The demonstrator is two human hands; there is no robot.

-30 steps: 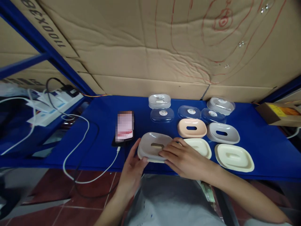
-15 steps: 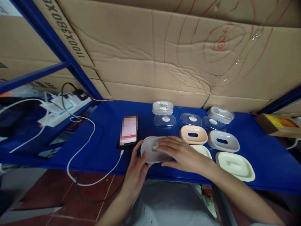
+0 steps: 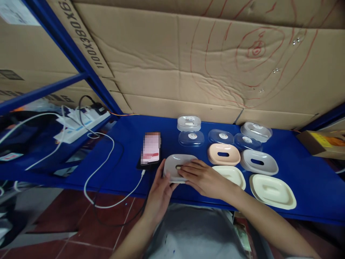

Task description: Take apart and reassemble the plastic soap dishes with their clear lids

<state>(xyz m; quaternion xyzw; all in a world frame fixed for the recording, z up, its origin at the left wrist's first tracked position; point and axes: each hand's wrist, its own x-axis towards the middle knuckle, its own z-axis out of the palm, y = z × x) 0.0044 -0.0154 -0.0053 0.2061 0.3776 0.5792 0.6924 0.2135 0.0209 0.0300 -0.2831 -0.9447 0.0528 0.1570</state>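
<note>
A grey soap dish (image 3: 172, 162) with an oval slot is held up at the shelf's front edge, its hollow facing me. My left hand (image 3: 159, 187) clasps its left end, thumb at the near rim and fingers around the outside. Inside the dish, the bent fingers of my right hand (image 3: 201, 176) press beside the slot and partly cover it. The right thumb is hidden. Close to the right hand lie a cream soap dish (image 3: 238, 175), partly behind the wrist, and a peach soap dish (image 3: 214, 150) with a dark slot.
On the blue shelf (image 3: 124, 144) are a phone (image 3: 151, 147) with a white cable (image 3: 111, 144), clear lids (image 3: 191, 138), another grey dish (image 3: 269, 162) and a cream dish (image 3: 281, 196). Cardboard (image 3: 151, 72) walls the back. A power strip (image 3: 81, 127) sits left, an open carton (image 3: 309, 144) right.
The grey dish has tilted to show more of its inside, and its slot is plainer. The right fingers have shifted within it. The whole view has moved slightly.
</note>
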